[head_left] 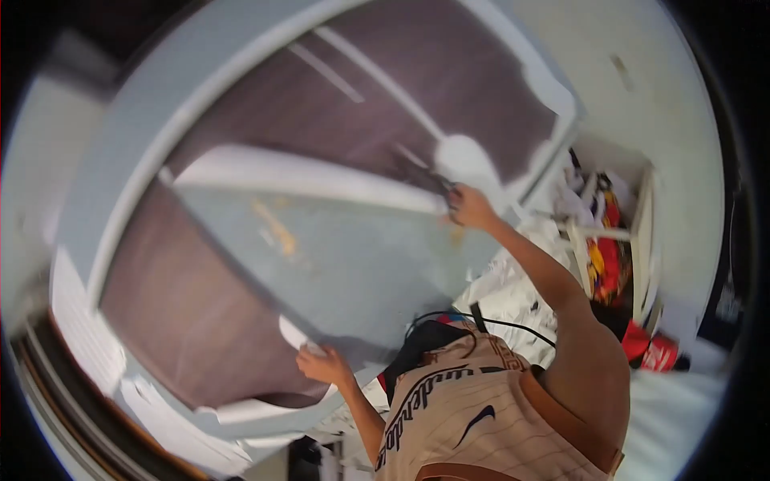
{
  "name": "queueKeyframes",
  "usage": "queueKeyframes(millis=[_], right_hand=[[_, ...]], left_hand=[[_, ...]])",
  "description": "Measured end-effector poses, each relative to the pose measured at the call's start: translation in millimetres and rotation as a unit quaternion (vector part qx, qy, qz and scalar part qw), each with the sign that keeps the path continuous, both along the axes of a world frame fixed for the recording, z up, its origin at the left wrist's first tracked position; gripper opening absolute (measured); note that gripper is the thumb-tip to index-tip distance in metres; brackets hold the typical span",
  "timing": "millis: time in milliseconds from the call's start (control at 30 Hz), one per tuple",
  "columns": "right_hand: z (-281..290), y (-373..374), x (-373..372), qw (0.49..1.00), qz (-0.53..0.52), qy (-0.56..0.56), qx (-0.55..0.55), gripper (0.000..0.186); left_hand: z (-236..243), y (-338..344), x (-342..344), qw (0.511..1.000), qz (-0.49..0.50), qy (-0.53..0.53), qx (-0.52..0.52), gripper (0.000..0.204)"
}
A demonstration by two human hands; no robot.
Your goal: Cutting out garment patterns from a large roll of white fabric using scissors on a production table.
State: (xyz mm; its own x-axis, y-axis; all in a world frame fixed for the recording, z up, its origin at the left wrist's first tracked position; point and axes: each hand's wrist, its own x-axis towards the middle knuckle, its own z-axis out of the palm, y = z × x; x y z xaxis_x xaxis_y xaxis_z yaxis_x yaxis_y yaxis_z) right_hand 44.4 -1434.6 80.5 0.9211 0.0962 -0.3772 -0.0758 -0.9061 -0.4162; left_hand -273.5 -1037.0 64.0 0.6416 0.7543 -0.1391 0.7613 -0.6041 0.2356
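Note:
My right hand (473,208) is closed around the dark handles of a pair of scissors (429,176), blurred, with the blades pointing up and left over the far sheet of brownish-mauve fabric (465,72). White stripes and a rounded white patch (464,160) mark that sheet, and its near edge shows a pale band (281,172). My left hand (325,365) pinches the edge of the left fabric part (184,297), beside a small white patch (295,330). Between the two fabric parts shows the light grey table top (345,256), stained yellow-brown in places.
White scraps (513,280) lie heaped beyond the table's right edge. A pale rack (642,240) there holds red and yellow items (608,248). A black cable (521,325) loops close to my body. Something red (659,353) lies farther right, near the wall (650,88).

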Motion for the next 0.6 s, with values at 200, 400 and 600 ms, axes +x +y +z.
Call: queueKeyframes(millis=[200, 400, 600], right_hand=[[3.2, -84.9, -72.9, 0.996, -0.056, -0.062, -0.036, 0.038], [25.4, -137.6, -139.5, 0.993, -0.066, -0.099, 0.021, 0.035], [27.9, -188.8, -198.9, 0.986, -0.038, -0.136, 0.090, 0.025]], left_hand=[[-22.6, -42.9, -80.8, 0.998, -0.062, 0.031, 0.003, 0.017], [2.2, -79.1, -155.5, 0.998, -0.061, 0.016, -0.011, 0.015], [14.1, -122.8, -214.3, 0.984, -0.160, 0.058, 0.051, 0.015]])
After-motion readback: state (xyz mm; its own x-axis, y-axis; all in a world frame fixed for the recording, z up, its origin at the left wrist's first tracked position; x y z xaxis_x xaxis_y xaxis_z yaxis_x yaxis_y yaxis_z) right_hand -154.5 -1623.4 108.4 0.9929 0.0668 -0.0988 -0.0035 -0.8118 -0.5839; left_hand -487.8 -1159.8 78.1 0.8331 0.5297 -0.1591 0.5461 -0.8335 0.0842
